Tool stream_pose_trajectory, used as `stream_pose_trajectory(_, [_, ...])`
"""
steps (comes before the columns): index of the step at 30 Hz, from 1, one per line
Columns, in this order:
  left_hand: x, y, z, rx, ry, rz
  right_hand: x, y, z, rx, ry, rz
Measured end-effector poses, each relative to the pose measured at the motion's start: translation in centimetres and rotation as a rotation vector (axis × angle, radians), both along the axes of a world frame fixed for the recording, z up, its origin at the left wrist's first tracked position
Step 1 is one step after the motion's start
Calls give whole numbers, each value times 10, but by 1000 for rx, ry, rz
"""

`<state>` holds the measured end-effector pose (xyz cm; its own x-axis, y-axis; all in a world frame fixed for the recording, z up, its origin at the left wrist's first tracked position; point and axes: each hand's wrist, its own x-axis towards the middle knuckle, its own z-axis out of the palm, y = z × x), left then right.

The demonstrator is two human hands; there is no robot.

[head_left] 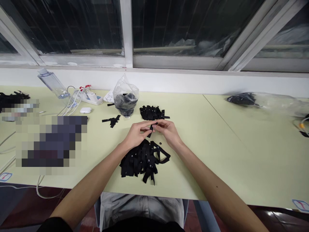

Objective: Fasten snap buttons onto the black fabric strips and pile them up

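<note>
Between my two hands, above the table, is a short black fabric strip [150, 131]. My left hand [137, 134] pinches it from the left, thumb and fingers closed. From the other side my right hand [168, 130] grips its upper end with thumb and fingertips. Just below the hands lies a loose heap of black strips [138, 160] with small white marks on them. A tiny black ring [160, 143] rests right of that heap. Beyond my fingers sits a second, tighter pile of black strips [151, 112].
A clear plastic bag [126, 100] with black pieces stands behind a few loose strips [113, 120]. To the left are a tilted bottle [51, 83], a power strip [93, 97], a white case [85, 110] and cables. Another plastic bag [270, 102] lies at the far right.
</note>
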<state>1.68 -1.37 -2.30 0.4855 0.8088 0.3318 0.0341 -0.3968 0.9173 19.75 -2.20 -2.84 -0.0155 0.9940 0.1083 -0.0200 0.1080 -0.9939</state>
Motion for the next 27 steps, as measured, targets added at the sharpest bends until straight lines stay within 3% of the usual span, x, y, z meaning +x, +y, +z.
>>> stream_pose_trajectory(5, [2, -4, 5, -38, -41, -17, 8, 4, 0, 41, -4, -8])
stream_pose_trajectory(10, [4, 3, 4, 9, 25, 124, 29, 8, 10, 34, 128, 2])
stream_pose_trajectory(14, [12, 7, 4, 140, 323, -26, 42, 9, 13, 34, 163, 7])
stream_pose_trajectory(18, [27, 5, 6, 212, 490, -171, 42, 8, 12, 14, 246, 71])
stream_pose_trajectory(23, [40, 6, 4, 286, 590, -194, 36, 6, 13, -34, 301, 135])
stream_pose_trajectory(27, [40, 11, 4, 436, 709, -169, 34, 4, 14, -50, 352, 190])
